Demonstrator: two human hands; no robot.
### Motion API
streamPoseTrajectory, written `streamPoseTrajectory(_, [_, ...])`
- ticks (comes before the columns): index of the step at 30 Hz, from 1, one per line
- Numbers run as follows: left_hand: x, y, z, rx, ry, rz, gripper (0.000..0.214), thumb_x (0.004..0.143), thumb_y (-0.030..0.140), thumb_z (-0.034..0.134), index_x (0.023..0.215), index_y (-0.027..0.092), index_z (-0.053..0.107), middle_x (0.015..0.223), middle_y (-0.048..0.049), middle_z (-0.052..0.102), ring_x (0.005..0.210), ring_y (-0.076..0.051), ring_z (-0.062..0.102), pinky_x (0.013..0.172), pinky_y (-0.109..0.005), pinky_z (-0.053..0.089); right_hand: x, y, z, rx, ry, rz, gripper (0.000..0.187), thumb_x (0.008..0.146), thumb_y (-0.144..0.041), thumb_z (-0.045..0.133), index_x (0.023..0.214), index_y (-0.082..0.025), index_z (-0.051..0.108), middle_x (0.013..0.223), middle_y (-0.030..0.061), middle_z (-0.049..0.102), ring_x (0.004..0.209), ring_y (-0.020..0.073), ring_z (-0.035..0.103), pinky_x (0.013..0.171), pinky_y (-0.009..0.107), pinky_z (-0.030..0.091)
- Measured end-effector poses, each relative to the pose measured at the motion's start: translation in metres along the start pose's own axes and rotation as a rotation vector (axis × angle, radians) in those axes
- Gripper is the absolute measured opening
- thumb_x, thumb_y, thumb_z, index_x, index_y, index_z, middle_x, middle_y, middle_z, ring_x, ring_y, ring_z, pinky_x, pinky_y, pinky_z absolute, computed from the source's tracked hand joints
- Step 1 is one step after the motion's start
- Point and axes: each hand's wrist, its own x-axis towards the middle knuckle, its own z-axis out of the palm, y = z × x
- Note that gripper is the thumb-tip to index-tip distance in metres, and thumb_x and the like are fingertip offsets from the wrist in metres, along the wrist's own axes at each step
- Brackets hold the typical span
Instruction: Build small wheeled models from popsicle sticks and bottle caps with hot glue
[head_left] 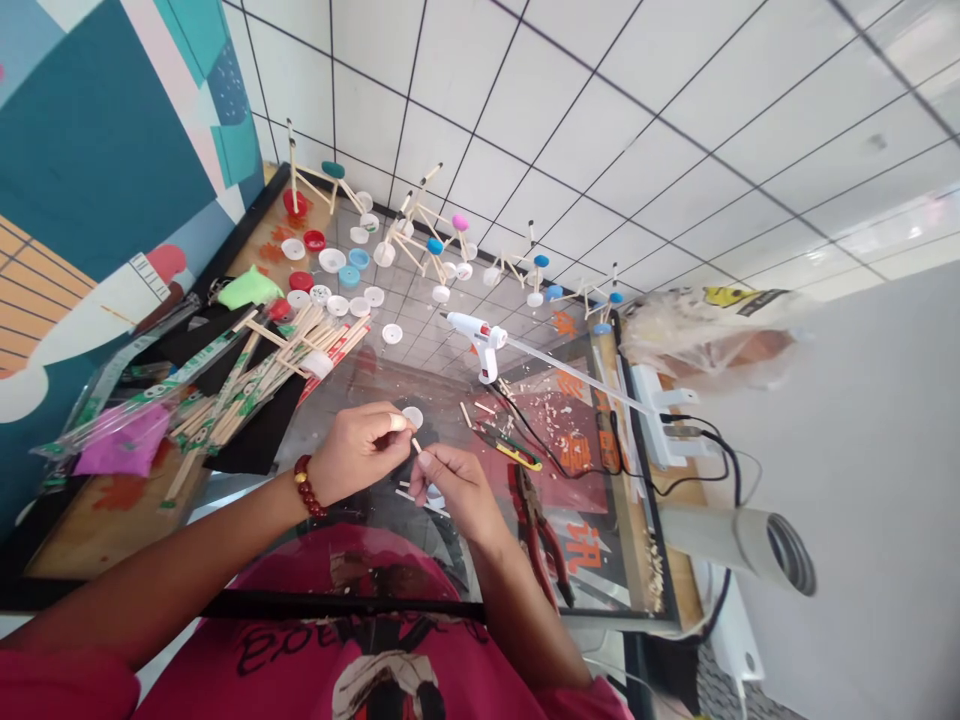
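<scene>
My left hand (366,448), with a beaded bracelet at its wrist, is closed in a pinch at the upper end of a short pale wooden stick (417,444). Something whitish is wrapped round one of its fingers. The lower end of the stick sits between the thumb and fingers of my right hand (456,488), also closed. Just behind the fingertips, a white bottle cap (412,416) lies on the glass tabletop (330,400). Under my right hand are thin pale pieces, partly hidden.
A white glue gun (480,345) stands beyond my hands. A utility knife (510,447) and red-handled pliers (538,535) lie to the right among wood scraps. Stick bundles (247,390) and loose caps (332,261) are at left. Stick-and-cap figures (435,246) line the wall; power strip (658,415) at right.
</scene>
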Motion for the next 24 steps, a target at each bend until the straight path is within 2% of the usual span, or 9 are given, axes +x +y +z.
streamPoseTrajectory(5, [0.001,0.002,0.004,-0.371,-0.075,-0.425,0.012,0.08,0.025,0.063,0.077,0.017,0.07,0.071,-0.0029,0.067,0.048,-0.009,0.054,0.046,-0.021,0.043,0.002,0.003,-0.001,0.117,0.036,-0.036,0.032,0.086,-0.044,0.06,0.07,-0.017,0.065,0.058,-0.0002,0.062,0.05,0.0105,0.055,0.054,0.023,0.042])
streamPoseTrajectory(8, [0.002,-0.003,0.004,-0.482,-0.011,-0.545,0.014,0.077,0.031,0.068,0.076,0.017,0.07,0.06,-0.0001,0.062,0.044,-0.009,0.05,0.043,-0.021,0.04,0.004,0.005,-0.002,0.171,0.071,-0.047,0.029,0.087,-0.043,0.06,0.075,-0.018,0.068,0.062,0.0004,0.064,0.053,0.0114,0.056,0.056,0.024,0.042])
streamPoseTrajectory(12, [0.005,-0.006,-0.002,-0.37,0.079,-0.486,0.018,0.074,0.034,0.073,0.07,0.017,0.069,0.056,0.0006,0.06,0.048,-0.009,0.049,0.046,-0.021,0.039,0.005,0.003,-0.011,0.061,0.285,-0.2,0.022,0.087,-0.039,0.061,0.083,-0.021,0.073,0.084,0.0033,0.068,0.078,0.0158,0.061,0.071,0.028,0.045])
streamPoseTrajectory(15, [0.007,-0.002,-0.006,-0.242,-0.002,-0.3,0.016,0.075,0.03,0.073,0.067,0.017,0.069,0.064,-0.0021,0.065,0.057,-0.011,0.056,0.054,-0.022,0.043,0.006,0.002,-0.018,-0.108,0.428,-0.32,0.019,0.087,-0.037,0.062,0.085,-0.024,0.076,0.096,0.0038,0.064,0.091,0.0178,0.057,0.079,0.029,0.044])
streamPoseTrajectory(17, [0.006,0.001,-0.006,-0.176,-0.092,-0.158,0.011,0.079,0.026,0.069,0.074,0.017,0.072,0.074,-0.0045,0.069,0.065,-0.013,0.06,0.059,-0.023,0.046,0.007,0.004,-0.019,-0.13,0.414,-0.323,0.02,0.088,-0.037,0.06,0.088,-0.025,0.076,0.091,0.0026,0.062,0.085,0.0168,0.056,0.075,0.029,0.043])
streamPoseTrajectory(19, [0.004,0.003,-0.004,-0.138,-0.113,-0.081,0.014,0.084,0.023,0.063,0.087,0.018,0.075,0.089,-0.0075,0.072,0.077,-0.015,0.065,0.066,-0.024,0.049,0.008,0.007,-0.017,-0.072,0.343,-0.289,0.021,0.089,-0.038,0.059,0.09,-0.025,0.076,0.083,0.0014,0.061,0.076,0.0153,0.053,0.071,0.028,0.041])
streamPoseTrajectory(22, [0.001,0.004,0.001,-0.174,-0.031,-0.129,0.02,0.087,0.024,0.059,0.098,0.019,0.075,0.105,-0.0094,0.071,0.089,-0.017,0.066,0.073,-0.025,0.052,0.009,0.012,-0.01,0.067,0.247,-0.227,0.024,0.088,-0.042,0.06,0.088,-0.023,0.075,0.076,0.0003,0.057,0.068,0.0133,0.049,0.065,0.026,0.039])
streamPoseTrajectory(24, [0.0,0.003,0.003,-0.269,-0.018,-0.228,0.021,0.086,0.027,0.061,0.1,0.02,0.075,0.104,-0.0086,0.071,0.078,-0.014,0.065,0.065,-0.024,0.051,0.009,0.014,-0.005,0.123,0.181,-0.19,0.026,0.086,-0.044,0.061,0.086,-0.022,0.075,0.073,-0.0004,0.055,0.065,0.0124,0.046,0.062,0.025,0.037])
